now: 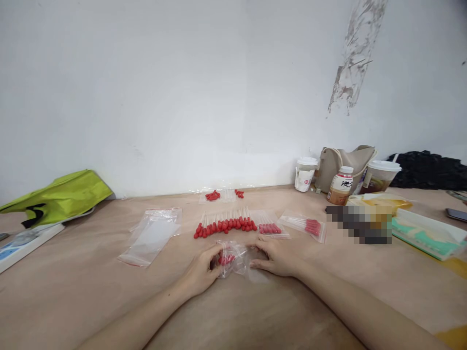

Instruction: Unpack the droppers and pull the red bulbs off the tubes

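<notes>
A crumpled clear zip bag (239,262) lies before me, with red tips (226,259) bunched at its left side. My left hand (203,268) grips that side, fingers and thumb closed around the plastic. From the right, my right hand (276,255) reaches the bag's other edge, its thumb and fingers apart; whether they touch the plastic is hard to tell. Just beyond lies a row of red-tipped sticks (226,224), tips toward me. Two clear bags of such sticks, one nearer (270,227) and one farther right (313,227), lie beside the row.
Flat clear zip bags (153,236) lie to the left. Small red pieces (213,195) rest on plastic near the wall. A green bag (69,197) and a power strip (29,245) stand at far left. Cups, a bottle (340,187), a beige bag (328,167) and a tissue pack (430,233) occupy the right.
</notes>
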The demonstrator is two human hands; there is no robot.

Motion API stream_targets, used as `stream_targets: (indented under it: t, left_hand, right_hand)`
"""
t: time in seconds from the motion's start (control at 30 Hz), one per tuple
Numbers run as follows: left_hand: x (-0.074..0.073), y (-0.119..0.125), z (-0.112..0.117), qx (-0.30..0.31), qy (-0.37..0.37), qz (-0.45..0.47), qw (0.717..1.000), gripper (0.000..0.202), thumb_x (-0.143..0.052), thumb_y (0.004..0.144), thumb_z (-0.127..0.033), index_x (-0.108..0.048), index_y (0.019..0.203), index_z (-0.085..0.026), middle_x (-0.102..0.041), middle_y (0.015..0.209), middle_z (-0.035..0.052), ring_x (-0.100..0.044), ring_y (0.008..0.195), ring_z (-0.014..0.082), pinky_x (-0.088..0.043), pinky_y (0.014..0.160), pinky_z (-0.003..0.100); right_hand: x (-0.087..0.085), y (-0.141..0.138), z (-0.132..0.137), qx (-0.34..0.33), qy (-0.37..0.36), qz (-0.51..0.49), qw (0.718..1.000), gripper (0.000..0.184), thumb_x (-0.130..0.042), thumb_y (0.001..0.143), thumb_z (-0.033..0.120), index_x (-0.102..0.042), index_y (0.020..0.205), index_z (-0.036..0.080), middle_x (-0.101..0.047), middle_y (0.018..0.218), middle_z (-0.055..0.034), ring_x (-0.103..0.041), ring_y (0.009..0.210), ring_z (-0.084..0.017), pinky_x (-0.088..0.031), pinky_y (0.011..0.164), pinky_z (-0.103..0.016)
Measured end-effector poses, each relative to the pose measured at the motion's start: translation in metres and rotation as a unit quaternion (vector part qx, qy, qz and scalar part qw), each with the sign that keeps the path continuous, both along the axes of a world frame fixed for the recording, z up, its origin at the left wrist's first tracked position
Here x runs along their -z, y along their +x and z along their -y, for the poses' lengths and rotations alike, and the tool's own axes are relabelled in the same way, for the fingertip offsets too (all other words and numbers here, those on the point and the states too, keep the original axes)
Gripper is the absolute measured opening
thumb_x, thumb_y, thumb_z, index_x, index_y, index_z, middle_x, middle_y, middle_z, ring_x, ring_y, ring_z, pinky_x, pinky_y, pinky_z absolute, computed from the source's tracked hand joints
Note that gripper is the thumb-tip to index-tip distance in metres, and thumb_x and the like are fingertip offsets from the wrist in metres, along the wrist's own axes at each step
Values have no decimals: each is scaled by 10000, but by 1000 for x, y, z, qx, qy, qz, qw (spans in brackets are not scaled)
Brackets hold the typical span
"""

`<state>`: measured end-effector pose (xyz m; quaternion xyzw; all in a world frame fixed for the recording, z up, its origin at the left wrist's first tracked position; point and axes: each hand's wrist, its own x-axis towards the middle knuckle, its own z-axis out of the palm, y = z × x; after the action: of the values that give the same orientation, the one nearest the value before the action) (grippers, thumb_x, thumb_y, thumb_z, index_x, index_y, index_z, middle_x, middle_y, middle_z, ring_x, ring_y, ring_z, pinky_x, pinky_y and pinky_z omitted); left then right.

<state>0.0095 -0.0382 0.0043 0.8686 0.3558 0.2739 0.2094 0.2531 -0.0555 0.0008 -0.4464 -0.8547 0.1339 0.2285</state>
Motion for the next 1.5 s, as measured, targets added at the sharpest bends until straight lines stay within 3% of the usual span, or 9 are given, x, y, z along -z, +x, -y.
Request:
stream_targets:
  t: [0.13,0.23,0.4,0.63,0.77,0.97,1.13,1.27,1.5]
  left_hand:
    - [-3,-2,1,38,88,-49,994,235,-503,809,-237,-594,1024,-216,-598,840,26,-520,800,165,-421,721,274]
    - [1,-6,-2,81,170,-86,978,238,-463,839,-222,-583,1045,-239,-602,909,42,-519,837,171,-424,738,291]
    - [-1,-18,-3,52,205,-57,976,264,-379,867,-167,-526,1080,-219,-582,1018,54,-537,913,161,-435,790,283]
    - [-44,-42,-14,-7,129,9,992,195,-404,861,-245,-576,940,-200,-608,936,50,-559,876,163,-453,764,278]
    - [-68,-65,-31,-45,95,68,992,220,-466,828,-309,-562,981,-184,-626,891,52,-598,789,164,-490,697,284]
    - [-89,-91,-39,-114,119,132,978,273,-522,792,-371,-554,965,-163,-628,861,53,-618,759,168,-515,694,302]
    - [-77,-80,-52,-142,233,82,959,223,-475,826,-331,-569,964,-182,-612,926,54,-596,825,164,-496,747,301]
    - [-55,-70,-72,-79,323,-57,941,263,-347,876,-264,-584,976,-211,-605,958,57,-575,865,164,-465,777,291]
    - [-27,-59,-91,3,365,-188,912,349,-276,857,-76,-579,992,-185,-599,991,96,-550,952,183,-457,788,304]
  right_hand:
    - [1,0,-1,-5,7,-3,1000,412,-542,765,444,-524,1106,214,-544,960,-47,-525,779,-138,-416,698,-255]
    - [2,0,-1,-5,13,-6,1000,404,-542,766,442,-529,1103,219,-544,949,-46,-519,784,-140,-410,697,-254]
    - [3,0,0,9,4,-14,1000,421,-551,754,467,-535,1096,223,-544,925,-42,-516,776,-143,-406,684,-256]
    - [4,0,0,18,-7,-36,999,419,-568,739,472,-547,1073,221,-538,918,-42,-512,766,-142,-412,677,-257]
    - [4,0,1,24,-10,-35,999,415,-569,736,474,-551,1063,219,-536,907,-39,-515,758,-141,-408,666,-257]
    - [3,0,0,25,-5,-33,999,422,-572,734,467,-546,1068,210,-534,905,-43,-511,757,-143,-411,673,-258]
    - [1,0,2,1,9,-5,1000,386,-547,764,428,-530,1094,229,-513,998,-49,-510,820,-151,-415,732,-275]
    - [-1,0,5,-10,16,14,1000,347,-521,787,404,-533,1091,238,-503,1020,-43,-507,867,-154,-412,767,-280]
    - [-1,0,6,3,14,15,1000,364,-521,780,430,-535,1091,242,-514,1023,-42,-523,831,-152,-418,735,-279]
